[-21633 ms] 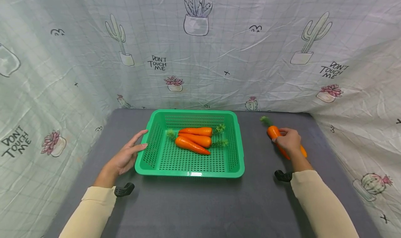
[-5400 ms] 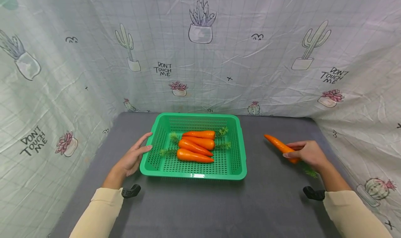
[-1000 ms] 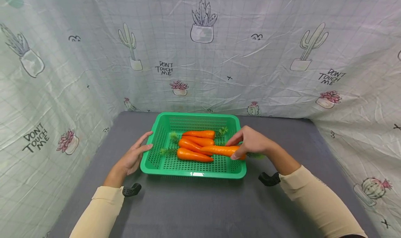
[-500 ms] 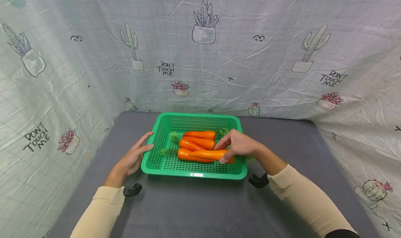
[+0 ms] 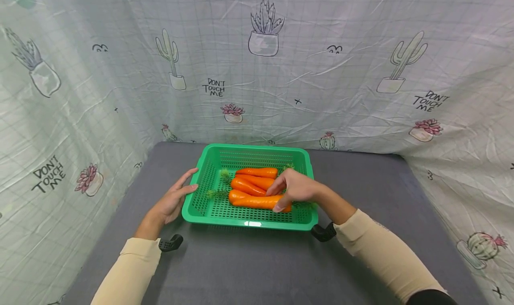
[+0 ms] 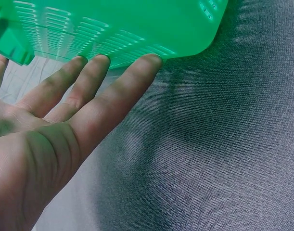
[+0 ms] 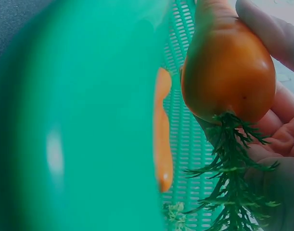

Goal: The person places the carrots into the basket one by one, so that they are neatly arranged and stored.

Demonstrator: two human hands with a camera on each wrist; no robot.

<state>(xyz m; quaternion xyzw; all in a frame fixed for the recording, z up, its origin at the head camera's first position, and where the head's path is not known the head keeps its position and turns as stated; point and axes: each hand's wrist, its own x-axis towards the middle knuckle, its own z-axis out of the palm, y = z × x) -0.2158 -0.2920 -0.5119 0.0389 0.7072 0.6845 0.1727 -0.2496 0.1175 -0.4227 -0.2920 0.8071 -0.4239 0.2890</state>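
Note:
A green perforated plastic basket [image 5: 217, 222] stands on the grey table with several orange carrots [image 5: 257, 171] inside. My right hand [image 5: 300, 189] reaches in over the basket's right side and pinches a carrot [image 5: 257, 202] between thumb and fingers. This carrot lies level, its tip to the left, close over the frontmost carrot, which it partly covers. In the right wrist view its thick end and green leaf tuft [image 7: 228, 168] hang near the palm. My left hand [image 5: 165, 204] has its fingers extended, fingertips against the basket's left outer wall [image 6: 137, 29].
A pale cloth [image 5: 297, 73] printed with cacti and potted plants encloses the back and sides of the grey table [image 5: 257, 265]. Black wrist bands [image 5: 170, 243] sit below both hands. Green leaf tufts [image 5: 217, 193] stick out toward the basket's left wall.
Over the last second my right hand has carried the carrot leftward and lowered it among the others. Seconds earlier that carrot was at the table's right. My left hand stays at the basket.

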